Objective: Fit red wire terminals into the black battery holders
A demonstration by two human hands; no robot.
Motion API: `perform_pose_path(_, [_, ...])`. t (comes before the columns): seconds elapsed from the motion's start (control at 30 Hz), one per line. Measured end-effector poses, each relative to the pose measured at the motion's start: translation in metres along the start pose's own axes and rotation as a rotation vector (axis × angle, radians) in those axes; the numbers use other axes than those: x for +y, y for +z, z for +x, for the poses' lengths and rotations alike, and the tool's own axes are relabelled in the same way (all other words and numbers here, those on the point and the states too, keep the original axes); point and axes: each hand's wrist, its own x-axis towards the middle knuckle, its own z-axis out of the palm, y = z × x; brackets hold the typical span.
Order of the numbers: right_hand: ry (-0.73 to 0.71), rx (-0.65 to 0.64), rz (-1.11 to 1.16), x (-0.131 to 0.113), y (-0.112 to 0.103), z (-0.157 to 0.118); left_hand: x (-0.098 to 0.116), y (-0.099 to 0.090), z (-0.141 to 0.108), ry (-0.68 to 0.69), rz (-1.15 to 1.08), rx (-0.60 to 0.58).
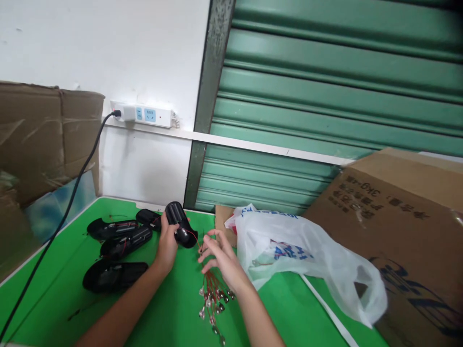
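Note:
My left hand (pixel 168 242) is wrapped round the lower left side of a glossy black plastic shell (pixel 180 224), which it holds up over the green tabletop (pixel 181 308). A thin red wire runs from the shell toward my right hand (pixel 219 255). The fingers of my right hand are bent around the wires just right of the shell, thumb and forefinger close together. Below that hand hangs or lies a bunch of red wires (pixel 213 284) with small metallic round ends; whether it touches the table is unclear.
Several similar black shells (pixel 115 277) lie at the left. A white plastic bag (pixel 289 241) and a large cardboard box (pixel 361 207) are at the right. A black cable (pixel 77 185) runs from a power strip (pixel 154 115) down the left side.

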Motion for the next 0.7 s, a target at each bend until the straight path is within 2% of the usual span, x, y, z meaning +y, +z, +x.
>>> perform_pose_path(0.1, [-0.019,-0.033,-0.036,-0.001,0.001,-0.002,0.008,-0.001,0.001,0.020,-0.049,0.068])
perform_pose_path(0.17, [-0.055,0.004,-0.083,0.000,-0.002,-0.001,0.010,-0.001,0.002,0.018,-0.075,0.090])
perform_pose_path(0.3, [-0.171,0.118,-0.304,0.001,-0.013,0.000,0.010,0.000,0.005,-0.067,-0.170,0.115])
perform_pose_path(0.47, [-0.371,0.136,-0.593,-0.005,-0.033,0.001,0.008,0.003,0.003,-0.182,-0.215,0.141])
perform_pose_path(0.57, [-0.324,0.148,-0.707,-0.006,-0.047,-0.002,0.007,0.004,-0.001,-0.193,-0.189,0.109])
perform_pose_path(0.7, [-0.086,0.209,-1.126,-0.006,-0.054,-0.014,0.003,0.004,-0.005,-0.174,-0.128,0.067])
